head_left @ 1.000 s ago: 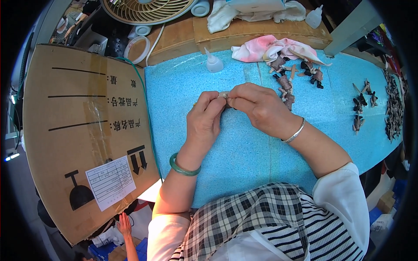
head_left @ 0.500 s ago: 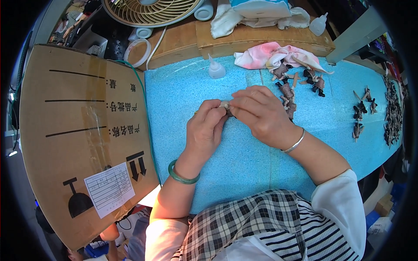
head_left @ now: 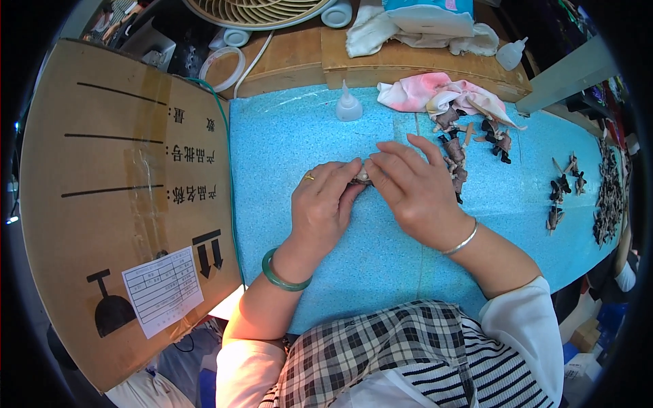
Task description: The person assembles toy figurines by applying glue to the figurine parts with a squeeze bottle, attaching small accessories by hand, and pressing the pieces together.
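Observation:
Between my two hands, above the blue mat [head_left: 286,136], is a small figurine [head_left: 362,177], mostly hidden by my fingers; a pale rounded bit of it shows. My left hand [head_left: 323,204] pinches it between thumb and fingers. The thumb and index fingertip of my right hand [head_left: 415,190] press at its pale part, while the other fingers are raised. Just right of my right hand lie several brown and black figurines [head_left: 454,153]. A small white squeeze bottle [head_left: 349,107] with a thin nozzle stands on the mat beyond my hands.
A large cardboard box [head_left: 136,204] stands along the left. Behind the mat are a fan [head_left: 265,10], a tape roll [head_left: 223,68], a pink and white cloth [head_left: 422,92] and a second squeeze bottle [head_left: 511,53]. More figurines [head_left: 561,187] and a dense pile [head_left: 607,197] lie at right.
Both hands stay together on the figurine. My right hand's fingers have lifted and spread more, and the left fingers have shifted slightly. The whole view has moved a little.

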`<state>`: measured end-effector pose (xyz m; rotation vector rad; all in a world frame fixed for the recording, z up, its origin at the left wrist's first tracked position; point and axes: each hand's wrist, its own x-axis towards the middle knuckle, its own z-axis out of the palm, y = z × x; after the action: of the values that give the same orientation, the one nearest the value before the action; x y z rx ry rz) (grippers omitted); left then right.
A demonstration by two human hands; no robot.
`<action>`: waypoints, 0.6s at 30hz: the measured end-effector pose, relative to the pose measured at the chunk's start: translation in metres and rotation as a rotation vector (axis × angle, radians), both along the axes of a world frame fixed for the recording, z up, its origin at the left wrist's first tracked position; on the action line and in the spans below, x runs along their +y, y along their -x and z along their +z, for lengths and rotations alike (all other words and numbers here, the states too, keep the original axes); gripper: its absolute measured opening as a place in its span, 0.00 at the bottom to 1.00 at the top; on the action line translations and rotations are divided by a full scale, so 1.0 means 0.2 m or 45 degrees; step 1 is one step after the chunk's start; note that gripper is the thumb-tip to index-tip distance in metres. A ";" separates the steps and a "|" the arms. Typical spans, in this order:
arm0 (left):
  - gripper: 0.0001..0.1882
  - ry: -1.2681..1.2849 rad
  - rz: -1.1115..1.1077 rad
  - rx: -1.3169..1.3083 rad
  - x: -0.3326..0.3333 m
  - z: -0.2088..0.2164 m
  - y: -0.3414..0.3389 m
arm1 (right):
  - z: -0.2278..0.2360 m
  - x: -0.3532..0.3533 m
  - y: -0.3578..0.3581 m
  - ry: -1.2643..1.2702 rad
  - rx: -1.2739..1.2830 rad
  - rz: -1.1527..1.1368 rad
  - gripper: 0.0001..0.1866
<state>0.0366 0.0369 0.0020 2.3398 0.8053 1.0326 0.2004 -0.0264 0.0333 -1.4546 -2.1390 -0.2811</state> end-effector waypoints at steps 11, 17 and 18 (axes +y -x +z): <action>0.24 -0.027 0.019 0.125 -0.02 0.02 -0.01 | 0.00 -0.03 0.05 0.099 -0.150 -0.060 0.13; 0.22 -0.013 0.031 0.167 -0.01 0.01 0.00 | -0.03 0.02 0.01 0.241 -0.004 -0.151 0.21; 0.22 -0.018 0.028 0.170 -0.01 0.02 0.00 | -0.02 0.01 0.04 0.250 -0.103 -0.145 0.22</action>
<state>0.0366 0.0347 0.0065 2.4376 0.8777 0.9016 0.1930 -0.0241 0.0289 -1.7059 -2.2031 -0.1780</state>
